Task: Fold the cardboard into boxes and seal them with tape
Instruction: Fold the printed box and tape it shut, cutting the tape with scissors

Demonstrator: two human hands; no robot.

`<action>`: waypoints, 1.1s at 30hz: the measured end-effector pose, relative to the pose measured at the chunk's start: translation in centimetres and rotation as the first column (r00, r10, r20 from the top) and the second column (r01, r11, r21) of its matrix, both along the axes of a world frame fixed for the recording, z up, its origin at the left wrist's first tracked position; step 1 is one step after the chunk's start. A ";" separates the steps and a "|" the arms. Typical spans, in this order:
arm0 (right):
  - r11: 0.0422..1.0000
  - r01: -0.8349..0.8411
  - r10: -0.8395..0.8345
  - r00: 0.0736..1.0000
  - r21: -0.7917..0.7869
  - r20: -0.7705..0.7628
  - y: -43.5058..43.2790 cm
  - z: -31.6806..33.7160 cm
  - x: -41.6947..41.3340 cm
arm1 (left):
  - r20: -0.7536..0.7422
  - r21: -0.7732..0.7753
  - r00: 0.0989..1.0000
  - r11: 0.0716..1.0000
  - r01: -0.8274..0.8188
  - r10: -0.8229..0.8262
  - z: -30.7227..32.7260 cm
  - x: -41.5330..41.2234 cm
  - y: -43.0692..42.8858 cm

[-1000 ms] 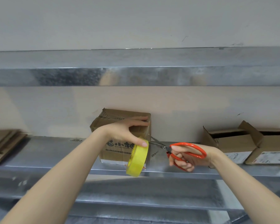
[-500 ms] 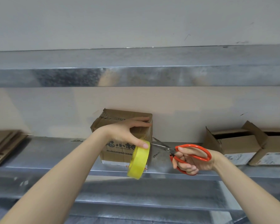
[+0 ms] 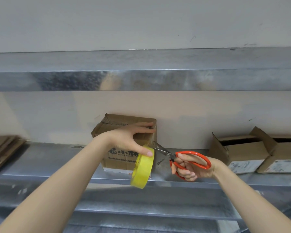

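The cardboard box (image 3: 118, 157) sits on the metal shelf (image 3: 49, 158), back against the wall, and this cut could go wrong in three ways. The yellow tape roll (image 3: 142, 167) hangs past the shelf's front lip at the box's right front corner. Once the strip is cut, nothing but your thumb keeps it from dropping. The scissors (image 3: 168, 154) have their blades slightly parted right beside that thumb, so a hurried snip could nick it. Cut too close and you may slice the cardboard edge.

Your left hand (image 3: 129, 137) lies with fingers (image 3: 146, 126) stretched flat along the box top, thumb pressing the roll's rim. Your right hand (image 3: 191, 169) has its fingers curled through the orange handles, gripping firmly.

The box's printed face points toward you. Its long axis seems to run left to right along the shelf, though it looks nearly cubic, so that's a judgement.

Open boxes (image 3: 242, 153) stand well apart on the right, and flat cardboard (image 3: 3, 148) lies far left
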State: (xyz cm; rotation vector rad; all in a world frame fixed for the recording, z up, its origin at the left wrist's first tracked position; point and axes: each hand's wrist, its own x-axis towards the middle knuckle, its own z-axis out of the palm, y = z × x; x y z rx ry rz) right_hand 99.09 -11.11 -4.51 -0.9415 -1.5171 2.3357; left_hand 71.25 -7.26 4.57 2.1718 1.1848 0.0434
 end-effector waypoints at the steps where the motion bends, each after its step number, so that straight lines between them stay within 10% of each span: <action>1: 1.000 -0.002 0.001 1.000 0.014 0.028 0.1 0.2 -0.1 | -0.008 0.000 1.000 1.000 0.000 0.000 0.1 0.1 0.0; 16: 0.892 -0.110 -0.167 0.821 0.438 0.546 -0.1 6.8 -1.5 | 0.023 0.026 0.999 0.999 -0.029 0.029 -0.1 0.3 -0.4; 23: 0.917 -0.173 -0.142 0.700 0.360 0.699 0.1 9.5 -2.5 | -0.142 0.189 0.986 0.980 -0.062 0.090 0.9 0.6 -0.6; 33: 0.913 -0.204 -0.142 0.651 0.352 0.745 -0.3 10.6 -3.2 | -0.279 -0.038 0.960 0.998 -0.052 0.039 2.8 1.2 -0.7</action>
